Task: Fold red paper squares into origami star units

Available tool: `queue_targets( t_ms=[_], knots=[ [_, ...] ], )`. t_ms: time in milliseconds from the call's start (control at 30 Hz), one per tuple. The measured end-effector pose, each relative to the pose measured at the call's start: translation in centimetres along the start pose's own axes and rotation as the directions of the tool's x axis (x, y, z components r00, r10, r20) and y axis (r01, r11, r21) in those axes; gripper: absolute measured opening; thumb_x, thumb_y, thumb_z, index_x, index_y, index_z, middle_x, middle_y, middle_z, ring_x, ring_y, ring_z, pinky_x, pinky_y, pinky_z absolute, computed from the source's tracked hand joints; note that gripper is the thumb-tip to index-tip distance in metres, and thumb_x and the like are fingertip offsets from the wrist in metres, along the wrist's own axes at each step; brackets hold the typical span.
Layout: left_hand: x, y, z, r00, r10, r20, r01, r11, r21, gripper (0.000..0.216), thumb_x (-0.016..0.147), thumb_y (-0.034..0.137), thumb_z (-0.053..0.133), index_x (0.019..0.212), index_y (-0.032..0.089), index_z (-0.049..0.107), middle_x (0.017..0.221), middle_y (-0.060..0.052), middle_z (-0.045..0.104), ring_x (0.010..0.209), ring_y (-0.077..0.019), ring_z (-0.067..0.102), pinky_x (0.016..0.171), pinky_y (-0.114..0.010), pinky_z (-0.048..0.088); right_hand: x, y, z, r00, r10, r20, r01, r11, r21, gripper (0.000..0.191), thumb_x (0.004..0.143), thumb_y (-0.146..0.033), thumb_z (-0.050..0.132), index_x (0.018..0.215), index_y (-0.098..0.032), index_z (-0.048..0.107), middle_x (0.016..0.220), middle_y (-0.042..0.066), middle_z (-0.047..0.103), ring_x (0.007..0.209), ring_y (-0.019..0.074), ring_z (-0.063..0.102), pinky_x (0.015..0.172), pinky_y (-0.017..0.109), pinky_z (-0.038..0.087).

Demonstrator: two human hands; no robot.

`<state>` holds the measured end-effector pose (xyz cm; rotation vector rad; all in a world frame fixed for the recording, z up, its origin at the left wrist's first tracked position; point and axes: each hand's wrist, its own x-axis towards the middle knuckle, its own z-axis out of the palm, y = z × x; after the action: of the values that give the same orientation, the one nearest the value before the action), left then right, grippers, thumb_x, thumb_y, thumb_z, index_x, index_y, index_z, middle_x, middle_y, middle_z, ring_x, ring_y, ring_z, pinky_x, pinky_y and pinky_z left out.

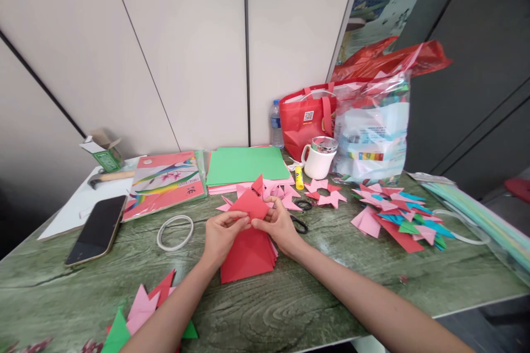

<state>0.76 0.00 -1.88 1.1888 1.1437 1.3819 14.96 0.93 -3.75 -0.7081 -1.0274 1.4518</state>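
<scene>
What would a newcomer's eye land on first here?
The red paper held up mid-picture by the left hand and right hand. Behind it, toward the back, lies a large green sheet. Right of that stands a red bag, a white mug in front of it.

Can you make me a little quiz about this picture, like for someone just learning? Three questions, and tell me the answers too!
1. True or false: the left hand and the right hand both hold the same piece of red paper.

2. Pick one: what colour is the top sheet of the stack by the wall?
A) black
B) green
C) white

3. Fill in the missing word: the white mug stands partly in front of a ____ tote bag.

Key:
1. True
2. B
3. red
</scene>
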Motion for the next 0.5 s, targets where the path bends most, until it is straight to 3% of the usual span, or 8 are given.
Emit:
queue_targets(
  t_ms=[133, 233, 300, 367, 433, 500],
  knots=[
    [-0.01, 0.26, -0.08, 0.999, 0.017, 0.038, -0.018, 0.999, 0.039, 0.018, 0.057, 0.023, 0.075, 0.071, 0.014, 0.069, 0.066, -0.003, 0.07, 0.057, -0.0165, 0.066, 0.059, -0.025, 0.055, 0.07, 0.08, -0.13, 0.999, 0.041, 0.02, -0.04, 0.998, -0.048, 0.041, 0.057, -0.026, 0.077, 0.089, -0.02, 0.051, 0.076, -0.001, 0.065, 0.061, 0.0129, 0.059, 0.058, 0.024, 0.047],
    [-0.07, 0.61, -0.06, 0.997, -0.012, 0.077, 0.01, 0.999, 0.03, 0.043, 0.059, 0.025, 0.075, 0.099, 0.013, 0.065, 0.058, 0.001, 0.067, 0.055, -0.0158, 0.065, 0.058, -0.025, 0.054, 0.08, 0.04, -0.27, 0.999, 0.046, 0.014, -0.044, 0.992, -0.121, 0.028, 0.061, -0.031, 0.075, 0.078, -0.016, 0.058, 0.068, -0.001, 0.063, 0.056, 0.0119, 0.055, 0.055, 0.023, 0.044],
    [-0.07, 0.77, -0.01, 0.994, -0.026, 0.11, 0.029, 0.999, -0.03, 0.068, 0.059, 0.026, 0.075, 0.122, 0.014, 0.051, 0.06, 0.001, 0.068, 0.059, -0.0165, 0.065, 0.06, -0.026, 0.053, 0.08, -0.03, -0.36, 1.0, 0.031, 0.002, -0.031, 0.991, -0.131, 0.026, 0.062, -0.032, 0.074, 0.076, -0.015, 0.059, 0.064, -0.001, 0.062, 0.055, 0.0116, 0.053, 0.054, 0.023, 0.042],
    [-0.02, 0.78, 0.03, 0.99, -0.041, 0.135, 0.053, 0.995, -0.085, 0.081, 0.059, 0.025, 0.075, 0.131, 0.017, 0.039, 0.069, -0.002, 0.07, 0.064, -0.0179, 0.066, 0.063, -0.028, 0.053, 0.09, -0.14, -0.41, 1.0, 0.015, -0.01, -0.016, 0.992, -0.127, 0.026, 0.062, -0.032, 0.074, 0.075, -0.015, 0.059, 0.062, -0.002, 0.06, 0.053, 0.0108, 0.051, 0.053, 0.022, 0.04],
    [0.09, 0.65, 0.0, 0.987, -0.061, 0.15, 0.074, 0.994, -0.081, 0.069, 0.059, 0.025, 0.075, 0.123, 0.016, 0.048, 0.077, -0.005, 0.072, 0.068, -0.0187, 0.067, 0.063, -0.028, 0.053, 0.07, -0.29, -0.41, 1.0, 0.007, -0.021, -0.009, 0.992, -0.129, 0.026, 0.062, -0.032, 0.074, 0.075, -0.015, 0.06, 0.06, -0.003, 0.059, 0.052, 0.0099, 0.049, 0.052, 0.022, 0.039],
    [0.22, 0.41, -0.08, 0.985, -0.082, 0.154, 0.089, 0.995, -0.038, 0.043, 0.06, 0.027, 0.074, 0.1, 0.013, 0.063, 0.078, -0.007, 0.072, 0.066, -0.0184, 0.066, 0.06, -0.026, 0.052, 0.02, -0.43, -0.38, 1.0, 0.003, -0.021, -0.006, 0.991, -0.132, 0.025, 0.061, -0.031, 0.074, 0.074, -0.015, 0.06, 0.061, -0.003, 0.059, 0.051, 0.0094, 0.049, 0.051, 0.022, 0.039]
  ],
)
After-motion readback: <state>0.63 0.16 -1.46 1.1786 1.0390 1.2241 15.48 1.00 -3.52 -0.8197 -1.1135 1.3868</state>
